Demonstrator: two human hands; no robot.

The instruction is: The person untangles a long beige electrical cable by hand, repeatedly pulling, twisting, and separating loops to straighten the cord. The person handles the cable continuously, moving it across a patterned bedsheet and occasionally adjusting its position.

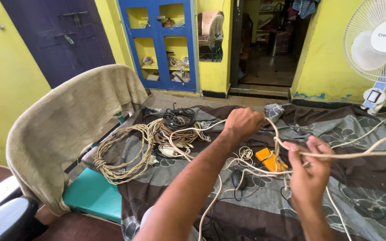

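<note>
My left hand (242,123) is closed in a fist around a cream-white cable (358,154) and raised over the bed. My right hand (309,172) pinches the same cable lower down, fingers curled around it. The cable runs off to the right edge and trails down toward me between my arms. Beneath my hands lie an orange box-shaped device (268,159), a black mouse (237,178) and loops of thin white wire (245,154).
A brown and grey patterned bedspread (362,187) covers the bed. A pile of beige and white coiled cords (130,149) with a black coil (178,118) lies at the left. A towel-draped teal chair (74,129) stands left. A white fan (378,42) stands far right, a blue cabinet (159,42) behind.
</note>
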